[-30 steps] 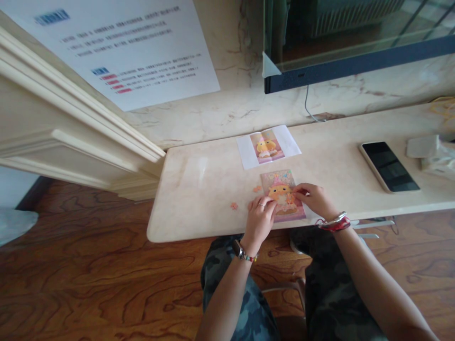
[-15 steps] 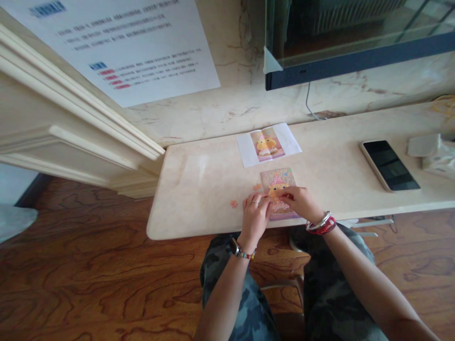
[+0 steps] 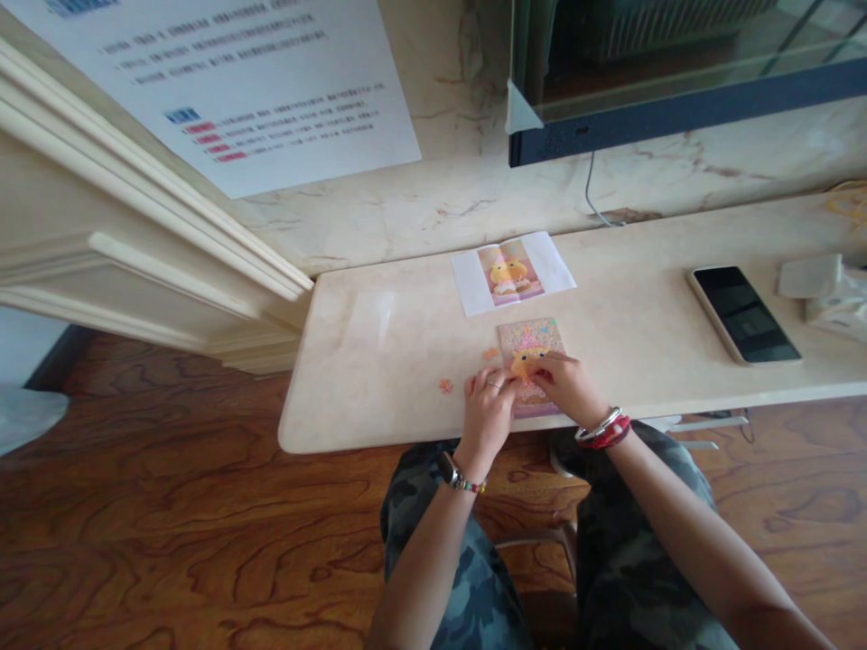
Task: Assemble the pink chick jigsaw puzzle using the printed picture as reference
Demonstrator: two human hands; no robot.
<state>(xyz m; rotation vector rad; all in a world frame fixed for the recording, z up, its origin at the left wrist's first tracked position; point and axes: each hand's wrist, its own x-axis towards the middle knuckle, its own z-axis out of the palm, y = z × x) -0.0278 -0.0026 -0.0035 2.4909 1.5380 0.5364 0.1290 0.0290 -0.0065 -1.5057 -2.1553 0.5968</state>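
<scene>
A small picture panel, likely a jigsaw puzzle, lies near the table's front edge; it has a speckled top and a yellow cartoon figure with black eyes. Over its lower left part, my left hand rests with fingers bent and drawn together. From the right, my right hand reaches across it, thumb and fingers pinched just under the figure's eyes. Whatever the fingertips hold is too small to make out. Left of the panel lie small orange pieces, loose on the table.
Behind the panel a creased paper sheet shows the same yellow figure. To the right lie a phone and a white object. A dark-framed screen and a printed notice are on the wall above the table.
My right hand has shifted slightly left, its fingertips closer to those of my left hand. The panel and loose pieces stay put; the view has moved a little.
</scene>
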